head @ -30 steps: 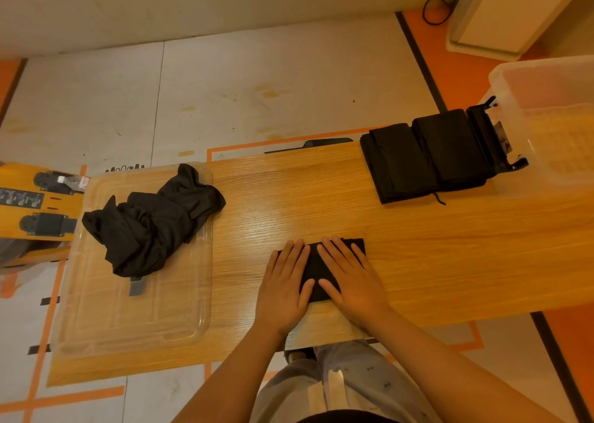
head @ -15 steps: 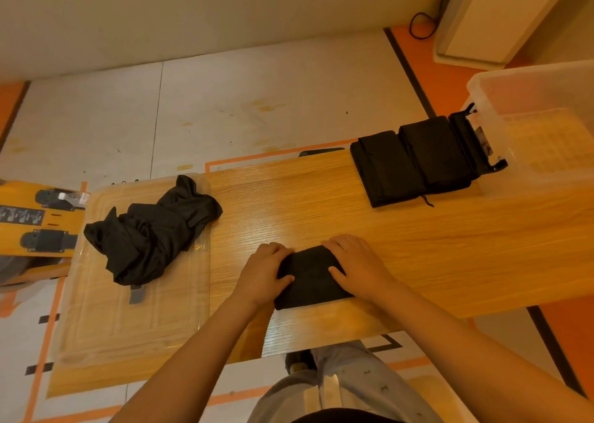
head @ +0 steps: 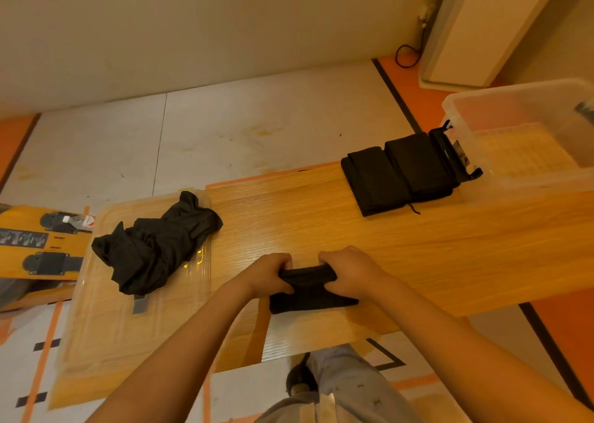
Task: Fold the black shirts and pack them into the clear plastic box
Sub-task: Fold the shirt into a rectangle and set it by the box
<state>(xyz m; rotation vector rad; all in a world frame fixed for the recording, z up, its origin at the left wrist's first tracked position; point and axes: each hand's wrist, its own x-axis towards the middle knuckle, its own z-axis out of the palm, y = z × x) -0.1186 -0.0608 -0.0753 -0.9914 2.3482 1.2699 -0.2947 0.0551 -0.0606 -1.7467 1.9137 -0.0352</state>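
A small folded black shirt point(head: 310, 290) lies near the front edge of the wooden table point(head: 401, 245). My left hand point(head: 268, 273) grips its left end and my right hand point(head: 352, 271) grips its right end, and its far edge is raised off the wood. Two folded black shirts point(head: 398, 173) lie side by side at the far right, against the clear plastic box point(head: 527, 146), which looks empty. A crumpled black shirt point(head: 154, 245) sits on the clear lid point(head: 106, 323) at the left.
A black latch handle point(head: 456, 155) hangs on the box's near wall beside the folded pair. A yellow stand with black fittings point(head: 35, 242) sits left of the table. My leg and shoe point(head: 302, 377) show under the front edge.
Both hands went from pressing flat on the folded shirt to curling round its ends and lifting its far edge. The view tilted upward.
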